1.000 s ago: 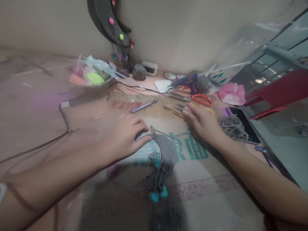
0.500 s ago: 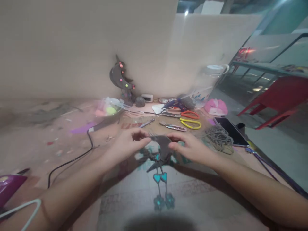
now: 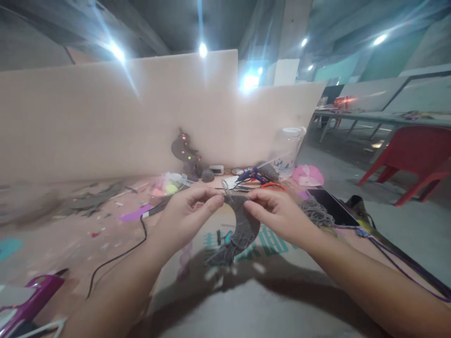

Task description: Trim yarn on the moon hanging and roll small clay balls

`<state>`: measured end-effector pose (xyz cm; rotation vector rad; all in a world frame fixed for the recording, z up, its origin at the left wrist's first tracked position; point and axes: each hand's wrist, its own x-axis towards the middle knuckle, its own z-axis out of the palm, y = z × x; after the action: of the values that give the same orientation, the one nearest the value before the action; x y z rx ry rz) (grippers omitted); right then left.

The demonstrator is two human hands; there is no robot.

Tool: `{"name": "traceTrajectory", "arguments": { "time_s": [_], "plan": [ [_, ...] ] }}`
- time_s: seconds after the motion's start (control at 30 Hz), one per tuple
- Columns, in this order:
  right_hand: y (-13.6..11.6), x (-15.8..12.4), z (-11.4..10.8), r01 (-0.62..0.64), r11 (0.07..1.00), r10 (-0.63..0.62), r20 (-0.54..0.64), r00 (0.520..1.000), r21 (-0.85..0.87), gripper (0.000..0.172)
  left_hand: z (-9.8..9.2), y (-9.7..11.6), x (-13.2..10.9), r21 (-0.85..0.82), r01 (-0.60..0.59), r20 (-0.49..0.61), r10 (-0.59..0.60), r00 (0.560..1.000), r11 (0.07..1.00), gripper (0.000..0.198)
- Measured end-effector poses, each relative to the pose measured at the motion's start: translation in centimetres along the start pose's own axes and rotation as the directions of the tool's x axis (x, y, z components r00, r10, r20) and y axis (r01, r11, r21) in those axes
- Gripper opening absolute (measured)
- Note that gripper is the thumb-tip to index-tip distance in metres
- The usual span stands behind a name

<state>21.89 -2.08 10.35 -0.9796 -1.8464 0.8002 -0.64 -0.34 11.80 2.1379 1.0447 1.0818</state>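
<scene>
A grey crescent-shaped felt ornament (image 3: 243,225) with dangling cords and teal bits hangs in the air above the cardboard sheet (image 3: 282,291). My left hand (image 3: 188,216) pinches its top end at the left, fingers closed. My right hand (image 3: 278,216) pinches the same top edge from the right, fingers closed too. The lower dangling parts are blurred by motion.
Against the back board stand another grey crescent ornament (image 3: 185,152), a blue glue gun (image 3: 250,174), orange scissors (image 3: 273,186), a clear jar (image 3: 289,148) and a pink cloth (image 3: 308,174). A dark tablet (image 3: 333,213) and grey cord bundle (image 3: 315,213) lie right. A black cable (image 3: 116,256) runs left; red chair (image 3: 412,157) at right.
Both hands took the ornament off the cardboard and raised it; the right hand moved in from the tools. The camera tilted up, showing the board and ceiling lights.
</scene>
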Motion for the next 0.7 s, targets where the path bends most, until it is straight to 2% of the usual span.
{"name": "traceTrajectory", "arguments": {
  "time_s": [0.1, 0.2, 0.27, 0.3, 0.33, 0.37, 0.4, 0.47, 0.5, 0.6, 0.7],
  "plan": [
    [0.3, -1.1, 0.4, -0.001, 0.999, 0.004, 0.060, 0.998, -0.052, 0.022, 0.0, 0.2, -1.0, 0.111, 0.028, 0.018, -0.031, 0.999, 0.993, 0.033],
    [1.1, -2.1, 1.2, -0.063, 0.994, 0.080, 0.204, 0.976, -0.085, 0.026, -0.4, 0.0, -1.6, 0.240, 0.084, 0.121, -0.115, 0.986, 0.967, 0.035],
    [2.2, -2.1, 1.1, -0.094, 0.992, 0.116, 0.293, 0.949, -0.088, 0.030, -0.9, -0.6, -1.4, 0.267, 0.089, 0.259, -0.160, 0.953, 0.960, 0.035],
    [3.0, -1.7, 0.8, -0.091, 0.986, 0.129, 0.300, 0.945, -0.137, 0.032, -1.2, -1.2, -1.2, 0.257, 0.094, 0.335, -0.180, 0.925, 0.962, 0.035],
    [4.0, -1.1, 0.3, -0.089, 0.976, 0.145, 0.289, 0.946, -0.197, 0.033, -1.4, -2.0, -0.8, 0.234, 0.113, 0.400, -0.201, 0.894, 0.966, 0.036],
    [5.1, -0.4, -0.3, -0.079, 0.942, 0.158, 0.224, 0.962, -0.327, 0.032, -1.5, -2.9, -0.4, 0.219, 0.151, 0.450, -0.237, 0.861, 0.964, 0.037],
    [6.4, 0.4, -1.0, -0.063, 0.850, 0.149, 0.123, 0.981, -0.524, 0.029, -1.3, -4.1, 0.0, 0.218, 0.208, 0.456, -0.288, 0.842, 0.954, 0.040],
    [9.1, 1.8, -2.1, -0.094, 0.764, 0.144, 0.027, 0.989, -0.638, 0.021, -0.5, -6.7, 0.9, 0.228, 0.275, 0.460, -0.352, 0.815, 0.934, 0.044],
    [10.5, 2.4, -2.5, -0.094, 0.732, 0.145, 0.019, 0.989, -0.675, 0.022, 0.2, -8.0, 1.1, 0.254, 0.290, 0.452, -0.379, 0.808, 0.922, 0.045],
    [13.8, 2.8, -2.5, -0.059, 0.667, 0.152, 0.059, 0.987, -0.743, 0.021, 2.3, -11.0, 1.3, 0.384, 0.275, 0.379, -0.422, 0.824, 0.882, 0.047],
    [14.9, 2.4, -2.0, -0.030, 0.627, 0.141, 0.076, 0.987, -0.779, 0.012, 3.2, -11.5, 1.0, 0.434, 0.257, 0.318, -0.414, 0.853, 0.863, 0.044]
  ]
}}
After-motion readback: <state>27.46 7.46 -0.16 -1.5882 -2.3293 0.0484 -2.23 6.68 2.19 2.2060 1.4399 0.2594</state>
